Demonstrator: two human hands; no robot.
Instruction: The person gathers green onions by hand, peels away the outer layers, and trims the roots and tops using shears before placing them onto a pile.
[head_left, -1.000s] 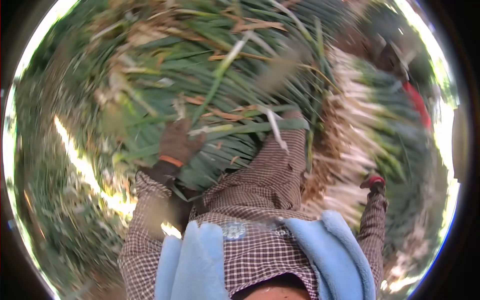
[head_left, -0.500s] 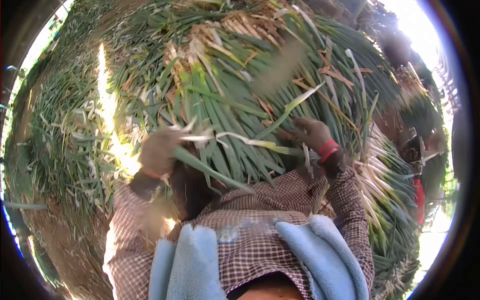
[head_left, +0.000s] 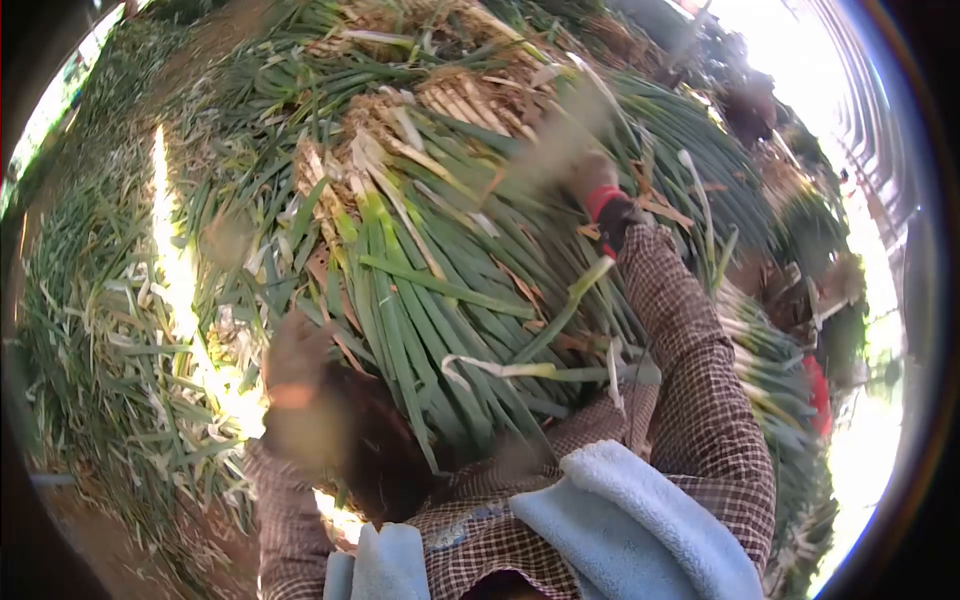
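My right hand (head_left: 592, 178), with a red band (head_left: 602, 203) at its wrist, reaches far forward over the heap of green onions (head_left: 440, 270). A blurry smudge covers its fingers, so their grip is hidden. Low on the left, my left hand (head_left: 300, 352) hovers beside my knee (head_left: 385, 450), blurred, and no onion shows clearly in it. The onions before me lie with roots and pale stems away from me, green leaves toward my lap. A pale, bent loose leaf (head_left: 500, 369) crosses the leaves near my lap.
Loose green trimmings (head_left: 110, 340) cover the ground at left, crossed by a bright sun streak (head_left: 175, 250). More onions (head_left: 755, 350) with white stems lie at right, near a red item (head_left: 818, 395). A blue towel (head_left: 640, 520) hangs over my checked shirt.
My right hand has moved forward from near my lap to the stems. My left hand has dropped toward my knee, and the stalk seen at it before no longer shows there. The view has shifted.
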